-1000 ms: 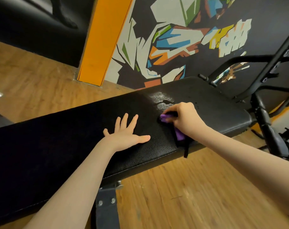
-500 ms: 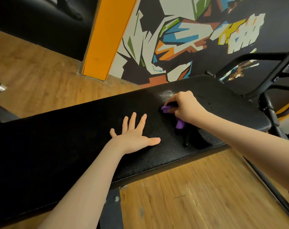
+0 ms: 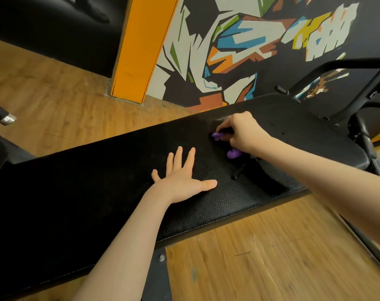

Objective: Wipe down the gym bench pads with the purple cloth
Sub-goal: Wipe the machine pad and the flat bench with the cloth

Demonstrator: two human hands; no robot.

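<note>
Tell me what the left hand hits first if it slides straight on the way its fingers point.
Likely nothing: the left hand points across the black padded bench toward its far edge.

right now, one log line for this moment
wiping | right hand grips purple cloth on bench pad | left hand flat on pad

Lighting is warm and moderately dim. The bench pad (image 3: 111, 192) reads near-black, its left half without visible texture; grain shows only along its near right edge. A faint sheen lies on the pad's far edge beside the right hand (image 3: 242, 133). A soft shadow falls below the right forearm. Wide-angle distortion bends the frame borders; edges are slightly soft.
</note>
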